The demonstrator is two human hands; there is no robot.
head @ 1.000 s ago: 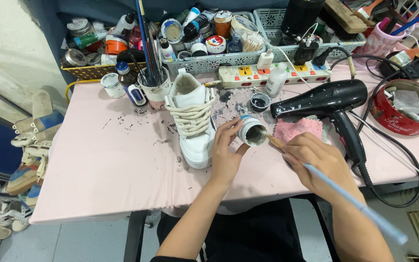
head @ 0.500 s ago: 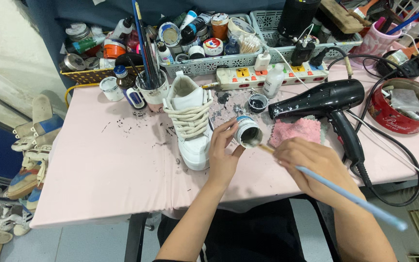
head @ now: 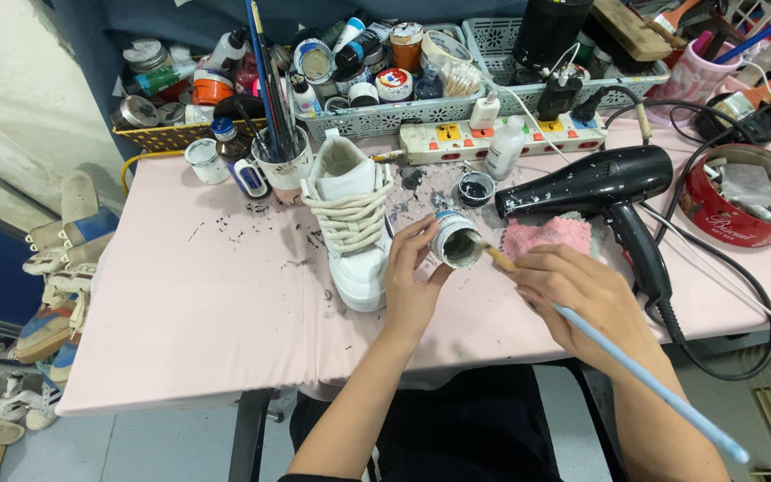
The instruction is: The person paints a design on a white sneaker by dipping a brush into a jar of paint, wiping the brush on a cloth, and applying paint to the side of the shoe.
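My left hand point(head: 412, 277) holds a small open paint jar point(head: 455, 239), tilted toward me just above the pink table point(head: 189, 321). My right hand point(head: 582, 299) grips a long light-blue paintbrush point(head: 635, 375), whose tip is dipped into the jar's mouth. A white sneaker point(head: 350, 223) with cream laces stands on the table right beside my left hand, its toe pointing toward me.
A black hair dryer point(head: 600, 183) and a pink cloth point(head: 546, 236) lie right of the jar. A power strip point(head: 493, 138), baskets of paint bottles point(head: 377, 76), a cup of brushes point(head: 278, 161) and a red tin point(head: 742, 201) crowd the back. Shoes point(head: 55, 268) hang on the left.
The jar and both hands stay nearly in place. The brush tip has worked slightly inside the jar's mouth.
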